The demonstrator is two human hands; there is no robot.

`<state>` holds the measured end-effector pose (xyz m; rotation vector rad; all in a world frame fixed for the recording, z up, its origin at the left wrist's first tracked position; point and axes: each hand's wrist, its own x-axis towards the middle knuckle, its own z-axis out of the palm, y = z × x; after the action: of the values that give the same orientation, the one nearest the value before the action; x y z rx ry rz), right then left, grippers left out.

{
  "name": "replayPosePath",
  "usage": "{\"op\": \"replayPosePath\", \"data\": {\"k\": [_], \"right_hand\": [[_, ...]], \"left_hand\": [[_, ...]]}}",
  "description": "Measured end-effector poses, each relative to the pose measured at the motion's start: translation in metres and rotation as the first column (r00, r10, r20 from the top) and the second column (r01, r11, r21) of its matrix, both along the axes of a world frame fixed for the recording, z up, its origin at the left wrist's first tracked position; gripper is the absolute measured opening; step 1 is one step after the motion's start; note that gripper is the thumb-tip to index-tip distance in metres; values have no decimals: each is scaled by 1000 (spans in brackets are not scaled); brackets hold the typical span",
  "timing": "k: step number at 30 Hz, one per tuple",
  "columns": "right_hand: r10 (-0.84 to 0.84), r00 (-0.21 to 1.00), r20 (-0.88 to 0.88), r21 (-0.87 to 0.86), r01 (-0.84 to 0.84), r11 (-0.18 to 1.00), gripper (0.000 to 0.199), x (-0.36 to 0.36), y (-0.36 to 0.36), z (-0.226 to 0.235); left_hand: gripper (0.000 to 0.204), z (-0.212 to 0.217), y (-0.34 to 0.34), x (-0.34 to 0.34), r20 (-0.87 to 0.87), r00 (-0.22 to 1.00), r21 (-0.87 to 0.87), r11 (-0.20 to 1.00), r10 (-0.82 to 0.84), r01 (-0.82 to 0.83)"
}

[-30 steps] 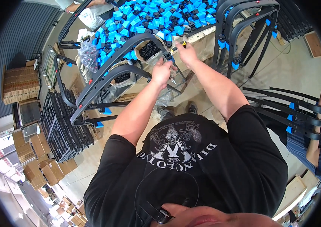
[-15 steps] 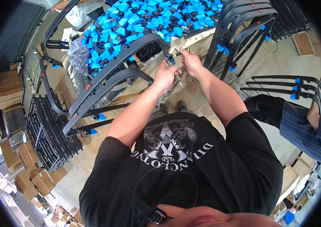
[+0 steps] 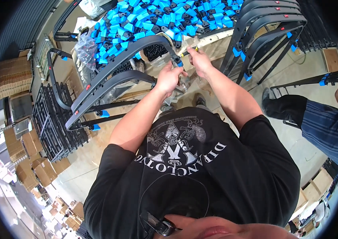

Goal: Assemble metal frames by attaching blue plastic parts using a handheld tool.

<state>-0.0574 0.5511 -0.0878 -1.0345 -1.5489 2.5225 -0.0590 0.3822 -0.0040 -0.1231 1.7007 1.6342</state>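
My left hand (image 3: 167, 80) is closed around the lower end of a black curved tubular frame (image 3: 132, 48), just below a small blue fitting (image 3: 180, 63). A metallic, partly transparent-looking piece (image 3: 183, 85) hangs below its fingers; its kind is unclear. My right hand (image 3: 201, 63) is closed on a yellow-and-black screwdriver (image 3: 196, 49), which points left toward the blue fitting. Whether its tip touches the fitting is too small to tell. Behind the frame, an open bag of black screws (image 3: 155, 53) sits beside a large heap of blue-and-black plastic caps (image 3: 145, 20).
A second curved frame (image 3: 117, 81) lies close below the first. More frames (image 3: 256, 30) stand at the right, others (image 3: 59, 127) lean at the left. A co-worker's blue-clad leg (image 3: 322, 119) and held frames (image 3: 316, 81) are at far right. Cardboard boxes (image 3: 13, 79) are stacked left.
The whole view has shifted slightly. My hands stay at the frame end, the right one still on the screwdriver. At the right, the co-worker has turned the held frames and a foot now shows.
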Motion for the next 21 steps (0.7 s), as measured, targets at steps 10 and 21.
{"op": "replayPosePath", "data": {"k": [10, 21], "right_hand": [[472, 858, 204, 342, -514, 786, 42, -5, 55, 38], [528, 830, 180, 153, -554, 818, 41, 10, 58, 30]], "left_hand": [[39, -12, -1, 6, 8, 1000, -1, 1000, -28, 28], [27, -19, 18, 0, 80, 994, -213, 972, -78, 94]]}}
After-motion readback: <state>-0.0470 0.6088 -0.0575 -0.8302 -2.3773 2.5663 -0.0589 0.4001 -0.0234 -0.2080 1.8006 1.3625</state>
